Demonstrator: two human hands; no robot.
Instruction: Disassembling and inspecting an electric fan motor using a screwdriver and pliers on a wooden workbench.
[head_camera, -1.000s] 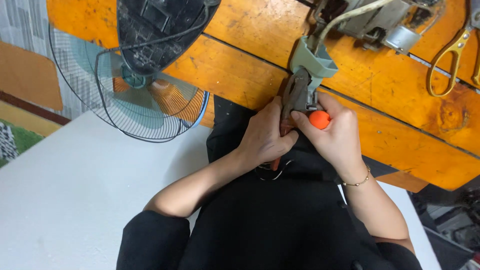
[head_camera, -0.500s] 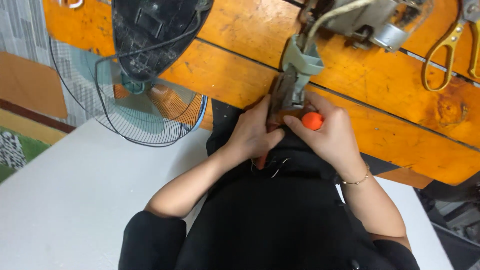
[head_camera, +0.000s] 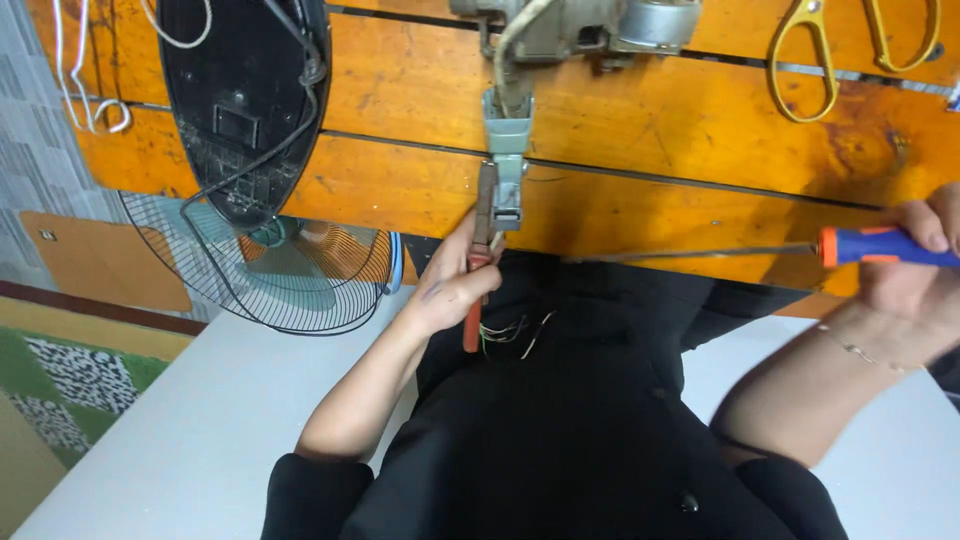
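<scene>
My left hand is closed around pliers with orange handles. Their jaws lie against the left side of a grey plastic bracket that hangs down from a grey motor unit on the orange wooden bench. Far to the right, my right hand grips a screwdriver by its blue and orange handle. Its long thin shaft points left along the bench edge, and the tip stops short of the bracket. Thin loose wires dangle under my left hand over dark clothing.
A black fan base lies on the bench at left, and a wire fan grille with pale blades sits below it. Yellow-handled scissors rest at the top right. A white cord loops at the top left. A white surface lies below.
My right hand has pulled the screwdriver away from the bracket, far out to the right. My left hand stays at the bracket with the pliers.
</scene>
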